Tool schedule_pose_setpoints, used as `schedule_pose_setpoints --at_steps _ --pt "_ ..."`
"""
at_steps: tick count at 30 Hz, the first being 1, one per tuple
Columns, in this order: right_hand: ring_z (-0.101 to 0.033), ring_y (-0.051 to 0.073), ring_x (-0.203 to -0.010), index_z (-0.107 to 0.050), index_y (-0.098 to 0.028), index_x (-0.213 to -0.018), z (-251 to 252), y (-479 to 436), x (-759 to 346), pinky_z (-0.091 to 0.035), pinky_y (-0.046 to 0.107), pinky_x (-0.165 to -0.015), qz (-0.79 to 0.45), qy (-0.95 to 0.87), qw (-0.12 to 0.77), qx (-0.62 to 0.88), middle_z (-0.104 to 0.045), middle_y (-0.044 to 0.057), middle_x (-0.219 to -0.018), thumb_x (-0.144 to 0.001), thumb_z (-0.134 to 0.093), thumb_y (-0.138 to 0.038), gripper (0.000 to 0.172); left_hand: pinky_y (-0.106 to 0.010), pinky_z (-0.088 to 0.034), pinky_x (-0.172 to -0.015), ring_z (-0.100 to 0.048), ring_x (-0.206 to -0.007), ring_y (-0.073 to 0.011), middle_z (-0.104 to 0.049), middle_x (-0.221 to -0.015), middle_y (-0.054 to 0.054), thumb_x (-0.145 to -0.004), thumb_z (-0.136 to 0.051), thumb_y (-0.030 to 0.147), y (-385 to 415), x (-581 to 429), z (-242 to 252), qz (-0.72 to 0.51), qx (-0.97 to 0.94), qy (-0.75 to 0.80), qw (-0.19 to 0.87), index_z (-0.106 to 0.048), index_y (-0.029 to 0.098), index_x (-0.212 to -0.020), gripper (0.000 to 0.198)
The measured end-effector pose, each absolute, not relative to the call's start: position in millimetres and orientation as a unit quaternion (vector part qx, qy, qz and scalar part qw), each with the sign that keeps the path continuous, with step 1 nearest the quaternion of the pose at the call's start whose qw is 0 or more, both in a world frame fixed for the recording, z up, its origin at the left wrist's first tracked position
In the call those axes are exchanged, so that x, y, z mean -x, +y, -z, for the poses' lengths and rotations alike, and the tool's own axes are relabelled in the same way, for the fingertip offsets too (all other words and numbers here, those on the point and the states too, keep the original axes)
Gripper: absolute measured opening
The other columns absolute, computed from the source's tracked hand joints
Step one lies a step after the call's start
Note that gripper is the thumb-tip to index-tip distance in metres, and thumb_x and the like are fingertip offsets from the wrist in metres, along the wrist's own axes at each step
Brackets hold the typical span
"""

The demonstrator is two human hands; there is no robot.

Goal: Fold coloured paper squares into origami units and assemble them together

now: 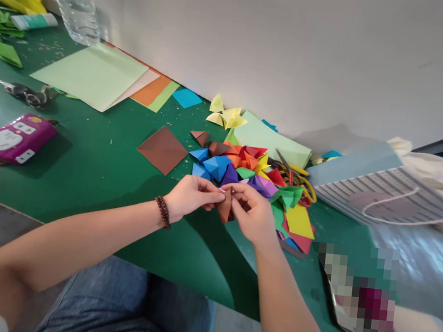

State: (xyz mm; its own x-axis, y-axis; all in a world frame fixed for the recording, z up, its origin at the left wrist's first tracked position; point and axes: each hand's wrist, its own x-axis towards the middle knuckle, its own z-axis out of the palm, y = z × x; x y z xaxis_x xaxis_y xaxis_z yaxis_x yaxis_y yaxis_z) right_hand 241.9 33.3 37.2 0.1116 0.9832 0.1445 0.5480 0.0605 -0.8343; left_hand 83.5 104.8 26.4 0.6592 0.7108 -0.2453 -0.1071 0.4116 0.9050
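Apparently narrow grips, left hand and right hand raised, pinching folded brown paper

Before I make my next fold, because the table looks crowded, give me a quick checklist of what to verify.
The brown folded paper piece pinched by left hand and right hand: ok.
Its edges lined up: cannot tell, fingers hide them.
The flat brown paper square lying apart on the green table: ok.
The yellow-handled metal scissors away from both hands: ok.
The heap of multicoloured folded paper pieces away from the hands: not ok, it sits against them.
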Motion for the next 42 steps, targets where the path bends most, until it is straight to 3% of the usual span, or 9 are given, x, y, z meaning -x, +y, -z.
schedule_pose_setpoints --at_steps 10,15,17,21,23,26,32,36,42 --pt "-0.064 0.018 -0.082 -0.070 -0.023 -0.087 -39.8 36.6 -245.3 -0.052 0.032 -0.072 -0.183 -0.641 0.423 0.613 -0.069 0.004 -0.089 -0.089 -0.053 -0.031 0.018 -0.021 -0.046 -0.056 -0.055 -0.053 -0.0061 -0.065 -0.062 -0.001 -0.068 -0.078 0.023 106.6 -84.6 -25.9 -0.264 -0.488 0.306 0.774 -0.068 0.011 -0.068 0.015" --pt "-0.061 0.019 -0.077 -0.070 -0.023 -0.082 -40.8 34.1 -240.8 -0.050 0.034 -0.071 -0.086 -0.642 0.437 0.624 -0.068 0.004 -0.082 -0.087 -0.057 -0.030 0.015 -0.021 -0.050 -0.065 -0.061 -0.070 -0.0100 -0.068 -0.075 -0.004 -0.073 -0.072 0.040 110.0 -81.8 -30.6 -0.223 -0.509 0.253 0.792 -0.071 0.013 -0.077 0.028" --pt "-0.061 0.019 -0.076 -0.070 -0.023 -0.081 -39.5 33.8 -239.5 -0.050 0.033 -0.069 -0.076 -0.635 0.428 0.639 -0.068 0.004 -0.081 -0.085 -0.059 -0.029 0.013 -0.022 -0.049 -0.067 -0.062 -0.075 -0.0113 -0.069 -0.082 -0.004 -0.072 -0.073 0.037 110.9 -81.5 -30.9 -0.208 -0.529 0.247 0.784 -0.071 0.014 -0.083 0.026" --pt "-0.057 0.014 -0.061 -0.072 -0.022 -0.086 -34.3 36.4 -239.0 -0.046 0.027 -0.054 -0.218 -0.563 0.435 0.668 -0.064 0.001 -0.069 -0.082 -0.060 -0.030 0.015 -0.022 -0.048 -0.067 -0.062 -0.075 -0.0122 -0.070 -0.081 -0.003 -0.074 -0.067 0.020 112.7 -82.2 -25.5 -0.211 -0.602 0.291 0.714 -0.070 0.013 -0.083 0.012" --pt "-0.047 0.010 -0.046 -0.071 -0.021 -0.091 -31.6 38.4 -239.6 -0.036 0.023 -0.042 -0.337 -0.504 0.456 0.652 -0.055 -0.003 -0.056 -0.081 -0.061 -0.036 0.021 -0.021 -0.047 -0.065 -0.062 -0.071 -0.0115 -0.069 -0.077 -0.002 -0.078 -0.060 0.018 114.1 -82.0 -22.8 -0.222 -0.637 0.297 0.676 -0.070 0.014 -0.080 0.011" --pt "-0.039 0.007 -0.041 -0.070 -0.019 -0.090 -28.8 40.3 -241.3 -0.028 0.021 -0.037 -0.432 -0.450 0.483 0.614 -0.047 -0.006 -0.050 -0.080 -0.063 -0.040 0.025 -0.020 -0.045 -0.059 -0.060 -0.066 -0.0106 -0.068 -0.072 -0.001 -0.079 -0.059 0.018 115.6 -81.1 -22.5 -0.236 -0.671 0.290 0.640 -0.070 0.015 -0.075 0.012" --pt "-0.044 0.008 -0.045 -0.067 -0.022 -0.092 -25.6 40.1 -246.5 -0.033 0.022 -0.042 -0.440 -0.500 0.500 0.553 -0.053 -0.004 -0.058 -0.082 -0.064 -0.041 0.022 -0.022 -0.049 -0.059 -0.060 -0.058 -0.0083 -0.066 -0.069 -0.001 -0.079 -0.063 0.014 112.9 -82.1 -26.7 -0.228 -0.561 0.257 0.754 -0.062 0.013 -0.080 0.002" --pt "-0.043 0.008 -0.043 -0.062 -0.020 -0.078 -25.5 38.8 -246.6 -0.031 0.021 -0.041 -0.414 -0.534 0.493 0.548 -0.049 -0.005 -0.052 -0.082 -0.064 -0.045 0.025 -0.029 -0.054 -0.063 -0.062 -0.058 -0.0101 -0.064 -0.066 -0.001 -0.074 -0.073 0.023 112.7 -83.1 -25.7 -0.200 -0.479 0.223 0.825 -0.053 0.014 -0.080 0.022" --pt "-0.039 0.007 -0.044 -0.056 -0.020 -0.073 -29.1 36.2 -244.1 -0.032 0.020 -0.042 -0.297 -0.541 0.490 0.615 -0.046 -0.007 -0.050 -0.084 -0.063 -0.046 0.028 -0.028 -0.053 -0.073 -0.062 -0.088 -0.0158 -0.067 -0.093 -0.007 -0.081 -0.062 0.050 118.2 -78.9 -33.1 -0.245 -0.496 0.264 0.790 -0.067 0.014 -0.080 0.036"
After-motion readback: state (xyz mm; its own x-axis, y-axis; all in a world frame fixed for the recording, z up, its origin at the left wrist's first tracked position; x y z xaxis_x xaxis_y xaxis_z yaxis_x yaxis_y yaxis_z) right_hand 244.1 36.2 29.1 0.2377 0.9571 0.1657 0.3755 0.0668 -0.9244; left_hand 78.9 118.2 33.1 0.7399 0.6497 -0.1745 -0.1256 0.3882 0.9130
